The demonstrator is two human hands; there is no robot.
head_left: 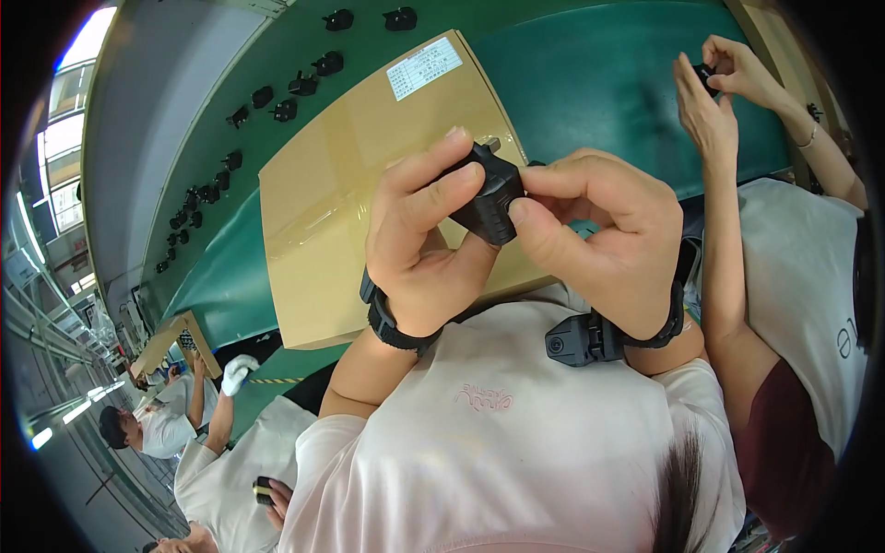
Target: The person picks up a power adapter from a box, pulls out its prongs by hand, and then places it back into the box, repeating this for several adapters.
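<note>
A small black plug (490, 195), blocky with a metal tip showing at its top, sits near the centre of the view, held up over a cardboard box (341, 184). The left hand (426, 241) grips it from 8 o'clock: index and middle fingers curl over the plug's top and front, the thumb presses from below, so the fingers are clamped on it. The right hand (597, 230) meets it from 3 o'clock, thumb and forefinger pinched together on the plug's right side, the other fingers curled loosely behind. Both wrists wear black bands; the right one carries a small black camera unit (576, 339) on its underside.

The box lies tilted on a green belt (590, 74) and bears a white label (424, 67) at its 12 o'clock corner. Toward 10 and 11 o'clock from the plug, more black plugs (277, 97) lie scattered in a loose line along the belt (too small to tell them apart). Below the hands, at 6 o'clock, is the person's pale pink shirt (498, 442).

At 1 o'clock a co-worker's hands (714, 88) hold another small dark part between fingertips; that person wears a white top. At 8 o'clock, well apart, other people in white stand along the line, one with a white glove (238, 373) raised.
</note>
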